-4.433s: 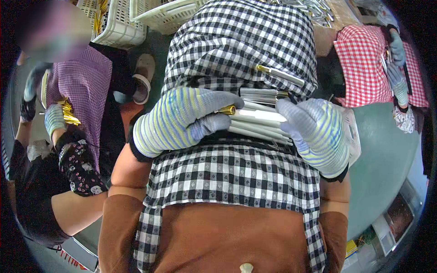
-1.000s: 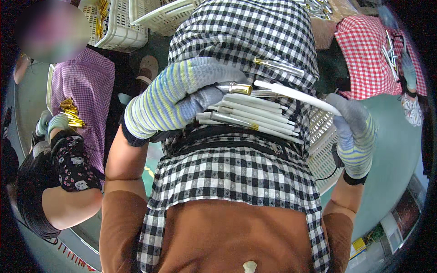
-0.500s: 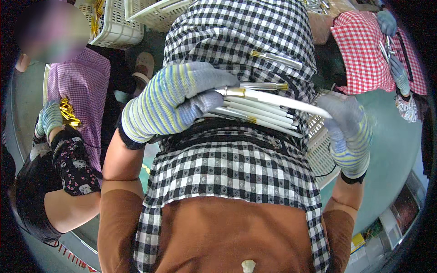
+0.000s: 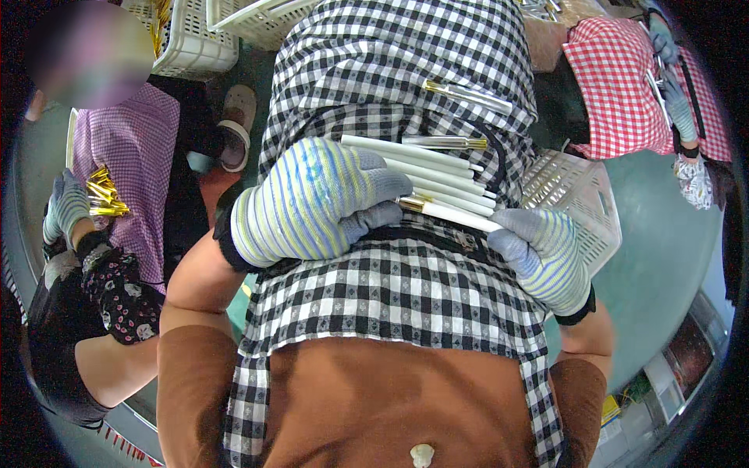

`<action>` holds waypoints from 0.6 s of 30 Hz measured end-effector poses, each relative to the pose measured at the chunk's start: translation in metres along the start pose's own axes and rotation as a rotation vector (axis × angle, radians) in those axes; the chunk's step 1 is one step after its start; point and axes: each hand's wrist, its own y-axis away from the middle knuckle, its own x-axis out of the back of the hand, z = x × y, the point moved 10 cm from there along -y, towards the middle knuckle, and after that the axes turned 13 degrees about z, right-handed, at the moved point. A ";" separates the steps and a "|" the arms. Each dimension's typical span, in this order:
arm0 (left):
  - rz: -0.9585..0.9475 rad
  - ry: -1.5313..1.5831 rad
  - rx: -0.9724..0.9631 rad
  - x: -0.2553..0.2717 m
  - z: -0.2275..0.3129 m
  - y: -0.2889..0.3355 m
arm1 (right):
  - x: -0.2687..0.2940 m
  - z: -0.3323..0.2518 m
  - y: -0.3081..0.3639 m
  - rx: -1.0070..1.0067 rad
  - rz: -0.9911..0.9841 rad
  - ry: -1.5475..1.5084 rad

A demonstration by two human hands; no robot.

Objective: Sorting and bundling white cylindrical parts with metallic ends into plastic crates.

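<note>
Pinching one white stick (image 4: 459, 217) near its far end, the fingers of the right hand (image 4: 546, 256) are closed, with the thumb on the near side. The left hand (image 4: 312, 204) is shut too. Its fingers squeeze a small gold tube (image 4: 415, 204), which pokes out between the thumb and the pointing finger. The rest of the tube is hidden by the glove. The stick and the gold tube meet in one line, low over the person's lap, between the two hands. I cannot tell how far one goes into the other. Both hands wear stripy gloves with grey fingers.

Just past the held stick, more white sticks (image 4: 437, 173) lie side by side on the lap. The left hand covers some of their ends. Next to them lies a silver brush (image 4: 443, 143) with a gold end pointing right. Farther up the black-and-white checked apron (image 4: 406, 300) lies another silver brush (image 4: 470, 97), with its gold end pointing left.

A white basket (image 4: 593, 210) full of holes is by the person's right side. On the left, another person's gloved hand (image 4: 69, 207) is beside a pile of shiny gold pieces (image 4: 105, 195) on a purple apron (image 4: 140, 148). On the right, someone in a red-and-white apron (image 4: 612, 86) has gloved hands near some silvery sticks.
</note>
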 end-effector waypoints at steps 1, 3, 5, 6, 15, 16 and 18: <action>-0.016 -0.033 -0.013 -0.001 0.002 -0.001 | 0.000 0.002 0.002 -0.003 0.003 -0.001; -0.026 -0.122 -0.032 -0.004 0.005 -0.001 | -0.003 0.006 0.007 0.032 0.017 0.026; -0.019 -0.228 -0.079 -0.006 0.007 -0.004 | -0.002 0.007 0.006 0.044 0.027 0.040; -0.006 -0.335 -0.122 -0.006 0.009 -0.006 | -0.007 0.006 0.004 0.048 -0.020 0.101; -0.080 -0.555 -0.131 -0.028 0.006 -0.008 | -0.008 0.028 0.022 0.197 0.079 0.439; -0.098 -0.553 -0.117 -0.030 0.004 -0.009 | -0.011 0.031 0.025 0.198 0.080 0.440; -0.115 -0.551 -0.103 -0.030 0.001 -0.011 | -0.012 0.037 0.029 0.182 0.122 0.434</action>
